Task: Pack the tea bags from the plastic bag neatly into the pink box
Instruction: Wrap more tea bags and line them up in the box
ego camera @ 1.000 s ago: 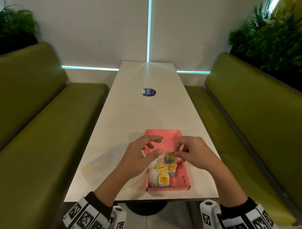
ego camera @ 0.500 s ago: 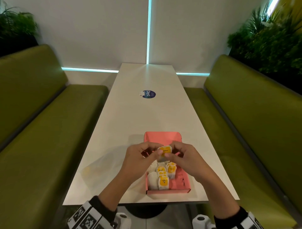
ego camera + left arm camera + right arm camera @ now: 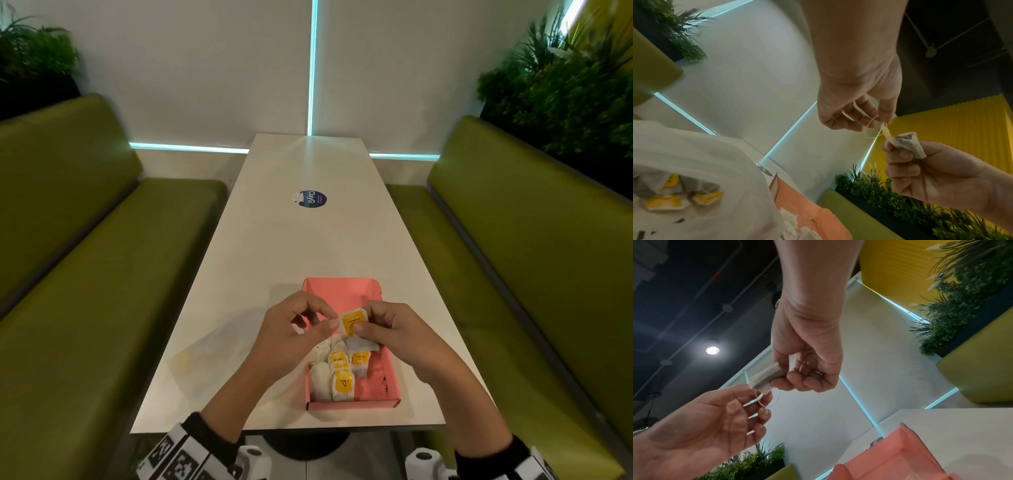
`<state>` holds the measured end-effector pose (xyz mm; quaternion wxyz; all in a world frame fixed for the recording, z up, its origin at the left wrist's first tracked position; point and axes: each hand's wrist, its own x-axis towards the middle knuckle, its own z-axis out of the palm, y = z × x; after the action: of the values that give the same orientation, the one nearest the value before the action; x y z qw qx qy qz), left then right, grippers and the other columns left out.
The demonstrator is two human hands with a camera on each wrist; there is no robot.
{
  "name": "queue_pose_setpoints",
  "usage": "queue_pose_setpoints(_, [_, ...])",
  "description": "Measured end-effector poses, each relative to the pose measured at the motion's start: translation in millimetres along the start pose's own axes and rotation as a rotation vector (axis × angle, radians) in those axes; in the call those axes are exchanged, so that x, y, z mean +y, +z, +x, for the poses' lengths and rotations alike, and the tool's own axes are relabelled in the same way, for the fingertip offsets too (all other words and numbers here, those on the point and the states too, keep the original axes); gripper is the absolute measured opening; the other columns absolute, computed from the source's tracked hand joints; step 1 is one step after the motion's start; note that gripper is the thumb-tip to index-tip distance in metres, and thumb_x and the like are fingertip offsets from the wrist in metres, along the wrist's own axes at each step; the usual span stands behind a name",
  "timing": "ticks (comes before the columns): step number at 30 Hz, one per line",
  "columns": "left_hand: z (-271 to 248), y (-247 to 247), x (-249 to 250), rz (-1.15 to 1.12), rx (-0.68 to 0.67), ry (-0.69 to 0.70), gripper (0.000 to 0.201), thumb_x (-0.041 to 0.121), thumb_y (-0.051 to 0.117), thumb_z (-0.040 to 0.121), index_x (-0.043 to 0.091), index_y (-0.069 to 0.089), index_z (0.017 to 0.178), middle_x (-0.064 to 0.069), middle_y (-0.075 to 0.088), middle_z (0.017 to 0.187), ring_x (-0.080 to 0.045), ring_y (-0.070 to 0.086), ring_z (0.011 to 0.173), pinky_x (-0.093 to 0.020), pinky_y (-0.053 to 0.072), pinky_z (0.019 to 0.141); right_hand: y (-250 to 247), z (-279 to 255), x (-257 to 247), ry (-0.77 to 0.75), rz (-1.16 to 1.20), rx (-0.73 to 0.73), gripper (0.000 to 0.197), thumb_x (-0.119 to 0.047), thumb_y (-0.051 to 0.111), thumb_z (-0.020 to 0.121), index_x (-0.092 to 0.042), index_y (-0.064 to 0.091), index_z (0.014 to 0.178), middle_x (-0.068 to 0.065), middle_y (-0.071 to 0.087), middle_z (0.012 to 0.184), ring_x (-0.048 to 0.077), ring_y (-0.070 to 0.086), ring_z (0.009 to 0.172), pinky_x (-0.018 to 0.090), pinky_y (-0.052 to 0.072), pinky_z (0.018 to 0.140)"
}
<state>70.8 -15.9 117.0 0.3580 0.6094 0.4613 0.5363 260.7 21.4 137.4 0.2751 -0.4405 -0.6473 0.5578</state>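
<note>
Several yellow-tagged paper tea bags (image 3: 339, 378) sit in the rectangular pink cardboard box (image 3: 387, 383); my right hand (image 3: 394, 334) pinches another tea bag (image 3: 352, 323), my left hand (image 3: 294, 329) pinches its string (image 3: 872, 121); more remain in the translucent plastic bag (image 3: 701, 162).

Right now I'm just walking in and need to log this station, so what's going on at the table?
A person is packing tea bags into a pink box on the white table. Both hands are raised over the box: the right hand pinches one tea bag, while the left hand pinches its string. Several tea bags already stand in rows in the box's near left part. More wait in the plastic bag, left of the box.
</note>
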Motion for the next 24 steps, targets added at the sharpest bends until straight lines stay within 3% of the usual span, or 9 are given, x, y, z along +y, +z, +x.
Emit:
queue_pose_setpoints(3, [-1, -2, -1, 0.075, -0.091, 0.061, 0.009, 0.036, 0.067, 0.072, 0.028, 0.066, 0.077, 0.017, 0.065, 0.080, -0.005, 0.058, 0.070, -0.013, 0.041, 0.068, -4, 0, 0, 0.000, 0.112, 0.010, 0.018, -0.017, 0.068, 0.082, 0.000, 0.064, 0.087, 0.016, 0.059, 0.084, 0.024, 0.053, 0.079, 0.033, 0.043, 0.071])
queue_pose_setpoints(7, [-2, 0, -2, 0.119, -0.169, 0.083, 0.004, 0.036, 0.066, 0.074, 0.036, 0.064, 0.078, 0.020, 0.065, 0.080, -0.004, 0.057, 0.069, -0.016, 0.042, 0.067, 0, 1, 0, -0.015, 0.210, 0.065, 0.011, -0.007, 0.060, 0.086, -0.008, 0.063, 0.076, 0.008, 0.060, 0.073, 0.016, 0.056, 0.069, 0.018, 0.047, 0.060])
queue_pose_setpoints(13, [-9, 10, -1, 0.095, -0.160, 0.057, 0.010, 0.042, 0.066, 0.076, 0.038, 0.062, 0.085, 0.017, 0.067, 0.089, -0.007, 0.058, 0.069, -0.018, 0.044, 0.068, 13, 4, 1, -0.036, 0.259, 0.209, 0.013, -0.007, 0.055, 0.090, -0.008, 0.062, 0.080, 0.004, 0.059, 0.068, 0.011, 0.050, 0.059, 0.017, 0.042, 0.053])
queue_pose_setpoints(15, [-11, 12, 1, 0.015, -0.159, -0.027, 0.012, 0.038, 0.068, 0.076, 0.033, 0.064, 0.086, 0.014, 0.068, 0.090, -0.007, 0.058, 0.070, -0.020, 0.047, 0.070, 18, 5, 2, -0.059, 0.248, 0.272, 0.014, -0.005, 0.054, 0.091, -0.009, 0.062, 0.080, -0.001, 0.058, 0.060, 0.009, 0.047, 0.053, 0.017, 0.040, 0.049])
queue_pose_setpoints(19, [-9, 13, 9, -0.153, -0.200, -0.232, 0.017, 0.012, 0.066, 0.085, 0.028, 0.069, 0.090, 0.005, 0.070, 0.090, -0.010, 0.059, 0.070, -0.022, 0.049, 0.073, 22, 7, 2, -0.086, 0.195, 0.370, 0.014, -0.004, 0.054, 0.092, -0.008, 0.061, 0.081, -0.006, 0.056, 0.054, 0.007, 0.044, 0.048, 0.017, 0.040, 0.047])
queue_pose_setpoints(22, [-9, 14, 12, -0.201, -0.218, -0.255, 0.025, 0.007, 0.062, 0.087, 0.029, 0.072, 0.094, 0.002, 0.068, 0.098, -0.009, 0.059, 0.069, -0.019, 0.048, 0.072, 23, 7, 3, -0.102, 0.152, 0.432, 0.012, -0.007, 0.055, 0.092, -0.011, 0.062, 0.083, -0.005, 0.056, 0.056, 0.007, 0.046, 0.048, 0.019, 0.042, 0.049])
queue_pose_setpoints(24, [-9, 15, 10, -0.208, -0.229, -0.253, 0.030, 0.007, 0.063, 0.086, 0.033, 0.074, 0.093, 0.005, 0.061, 0.109, -0.012, 0.058, 0.078, -0.021, 0.050, 0.073, 24, 6, 1, -0.116, 0.146, 0.428, 0.013, -0.007, 0.055, 0.092, -0.012, 0.063, 0.083, -0.003, 0.058, 0.059, 0.008, 0.049, 0.051, 0.019, 0.043, 0.051])
